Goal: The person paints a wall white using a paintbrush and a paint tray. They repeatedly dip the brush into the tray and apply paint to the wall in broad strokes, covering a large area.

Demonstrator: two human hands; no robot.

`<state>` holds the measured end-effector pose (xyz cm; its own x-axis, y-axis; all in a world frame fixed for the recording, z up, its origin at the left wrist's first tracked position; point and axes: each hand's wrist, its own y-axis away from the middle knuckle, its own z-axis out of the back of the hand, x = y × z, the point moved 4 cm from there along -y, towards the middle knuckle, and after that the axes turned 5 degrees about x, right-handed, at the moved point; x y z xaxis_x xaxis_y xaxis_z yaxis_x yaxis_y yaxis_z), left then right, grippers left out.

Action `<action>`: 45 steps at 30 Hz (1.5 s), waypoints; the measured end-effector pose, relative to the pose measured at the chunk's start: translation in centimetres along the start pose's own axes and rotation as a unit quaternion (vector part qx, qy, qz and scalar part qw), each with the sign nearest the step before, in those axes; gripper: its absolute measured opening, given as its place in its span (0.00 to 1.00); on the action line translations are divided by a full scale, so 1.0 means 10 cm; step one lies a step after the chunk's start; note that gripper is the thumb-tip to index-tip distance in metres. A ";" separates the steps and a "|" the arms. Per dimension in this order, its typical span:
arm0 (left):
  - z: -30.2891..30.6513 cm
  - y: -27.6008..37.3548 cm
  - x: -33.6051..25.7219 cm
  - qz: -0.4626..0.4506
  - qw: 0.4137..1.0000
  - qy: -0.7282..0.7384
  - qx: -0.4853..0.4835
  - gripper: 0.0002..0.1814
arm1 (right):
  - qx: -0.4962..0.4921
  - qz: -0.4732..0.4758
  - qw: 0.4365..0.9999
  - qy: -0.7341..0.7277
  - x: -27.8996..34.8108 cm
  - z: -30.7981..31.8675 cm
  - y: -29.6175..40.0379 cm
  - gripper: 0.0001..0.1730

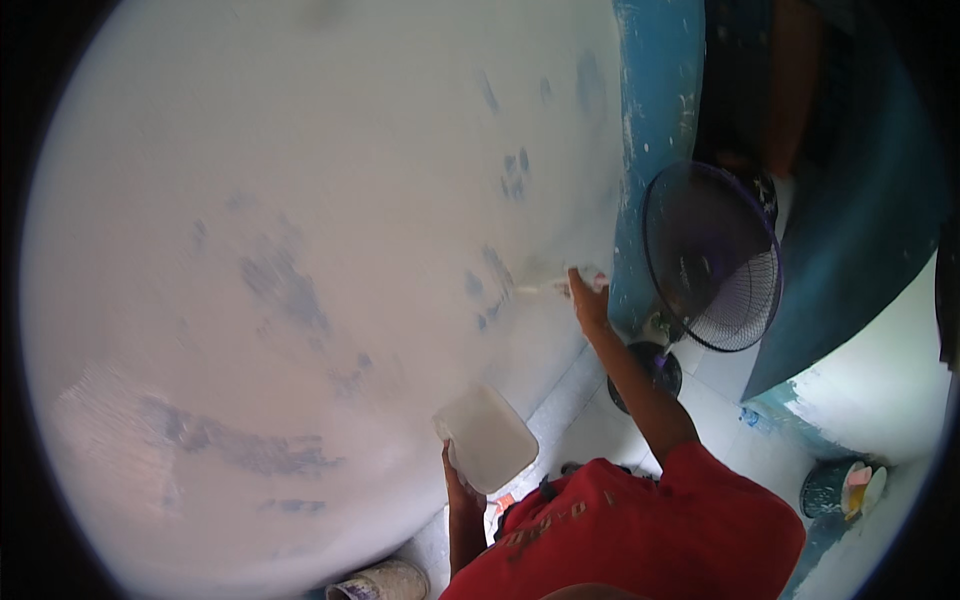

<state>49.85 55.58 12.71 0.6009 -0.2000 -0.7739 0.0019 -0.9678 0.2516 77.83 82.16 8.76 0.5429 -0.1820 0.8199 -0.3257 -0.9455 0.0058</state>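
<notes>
My left hand [463, 487] grips the rim of a white rectangular plastic tub [491, 442], held tilted in front of the wall. What is inside the tub cannot be made out. My right hand [591, 300] is stretched towards the wall near the blue strip, closed around a blurred hand tool [562, 286]. The tool's pale end points at the wall; I cannot tell whether it is a brush or a putty knife. Whitish coating covers the wall [375, 225], with blue-grey patches [285, 292] showing through, some close to the tool.
Beside my right arm stands a pedestal fan [712, 259] with a purple-rimmed guard and round black base [626, 386]. Past the blue wall edge [656, 150], another person's arm [791, 97] shows. A stained bucket [390, 581] and a dark bucket [821, 487] stand on the tiled floor [724, 397].
</notes>
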 end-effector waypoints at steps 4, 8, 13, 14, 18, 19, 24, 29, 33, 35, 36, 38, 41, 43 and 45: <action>-0.08 -0.03 -0.01 0.016 1.000 0.021 -0.007 0.32 | 0.039 0.172 0.971 -0.161 0.47 -0.11 -0.44 0.29; -0.01 0.10 0.07 0.005 1.000 0.012 -0.011 0.32 | 0.081 0.202 0.962 -0.168 1.81 -1.04 -0.12 0.22; 0.03 0.23 0.02 0.002 0.999 -0.023 -0.043 0.32 | 0.054 0.147 0.973 -0.172 1.07 -1.02 -0.10 0.20; 0.05 0.24 0.00 -0.002 0.999 -0.015 -0.048 0.32 | 0.075 0.145 0.974 -0.158 0.77 -0.97 -0.01 0.19; 0.09 0.27 -0.01 0.003 0.999 -0.018 -0.051 0.32 | -0.012 0.103 0.995 -0.015 -0.81 0.02 0.03 0.14; 0.12 0.28 0.00 0.004 0.998 -0.023 -0.062 0.33 | -0.014 0.086 0.996 0.002 -0.89 0.06 0.20 0.12; 0.19 0.26 -0.04 0.024 0.996 -0.039 -0.082 0.33 | -0.055 0.104 0.992 0.046 -0.82 0.13 0.43 0.04; 0.04 0.22 -0.13 0.020 0.996 -0.029 -0.078 0.32 | 0.007 0.188 0.978 0.088 0.01 -0.65 0.40 0.05; 0.02 0.31 -0.12 0.029 0.996 0.012 -0.087 0.32 | 0.033 0.174 0.969 -0.170 1.11 -1.28 0.45 0.10; 0.09 0.34 -0.06 0.029 0.996 0.017 -0.086 0.32 | 0.063 0.161 0.966 -0.191 1.47 -1.42 0.46 0.18; 0.13 0.33 -0.06 0.031 0.996 0.018 -0.083 0.31 | 0.080 0.162 0.966 -0.183 1.51 -1.45 0.46 0.23; 0.19 0.34 -0.08 0.024 0.996 0.012 -0.091 0.31 | 0.082 0.146 0.969 -0.181 1.31 -1.48 0.55 0.24; 0.26 0.34 -0.08 0.019 0.995 -0.025 -0.094 0.31 | 0.004 0.120 0.977 -0.179 0.15 -1.07 0.42 0.24; 0.24 0.34 -0.19 0.024 0.994 -0.024 -0.103 0.31 | -0.051 0.176 0.981 0.062 -0.70 -0.59 0.56 0.19; 0.15 0.37 -0.25 0.029 0.992 0.019 -0.123 0.31 | -0.079 0.088 0.992 0.046 -1.25 -0.18 0.75 0.13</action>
<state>47.16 52.27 14.75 0.6351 -0.2440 -0.7329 0.1588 -0.8873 0.4330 67.22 77.87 -0.45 0.3971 -0.3085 0.8644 -0.5299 -0.8461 -0.0586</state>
